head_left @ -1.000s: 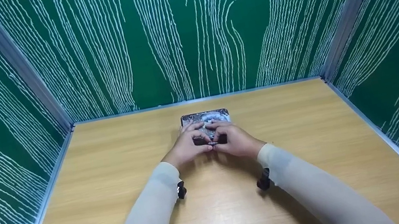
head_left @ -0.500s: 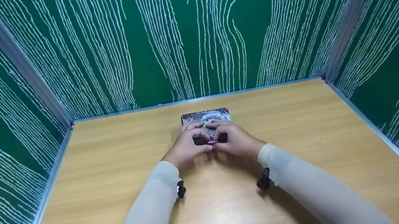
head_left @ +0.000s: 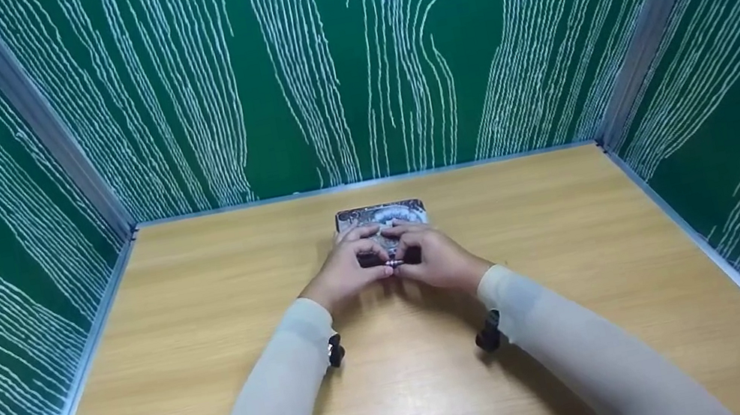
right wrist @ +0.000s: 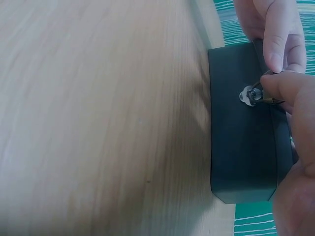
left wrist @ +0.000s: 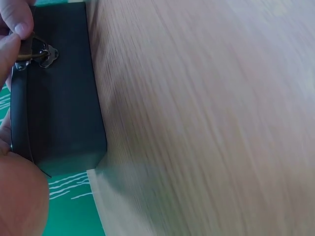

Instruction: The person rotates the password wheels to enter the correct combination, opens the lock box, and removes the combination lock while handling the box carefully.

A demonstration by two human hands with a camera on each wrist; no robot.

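Observation:
A dark box (left wrist: 64, 108) sits at the far middle of the table. Its patterned lid (head_left: 398, 216) is partly covered by my fingers. On its near side is a metal clasp (right wrist: 252, 95) with a thin curved loop and a bronze-coloured part. My left hand (head_left: 343, 271) lies over the left half, its thumb and forefinger curled together at the clasp. From the other side my right hand (head_left: 438, 256) mirrors it, thumb and forefinger meeting there as well. Both hands' other fingers rest on the lid. My fingertips hide part of the clasp.
A wooden table (head_left: 404, 399) lies under the box. Green walls (head_left: 287, 85) with pale wavy lines rise behind it and on both sides. Grey posts (head_left: 661, 4) stand at the corners. Dark wrist devices (head_left: 489, 332) hang at both sleeves.
The hands stay at the clasp with almost no movement. The box keeps its place.

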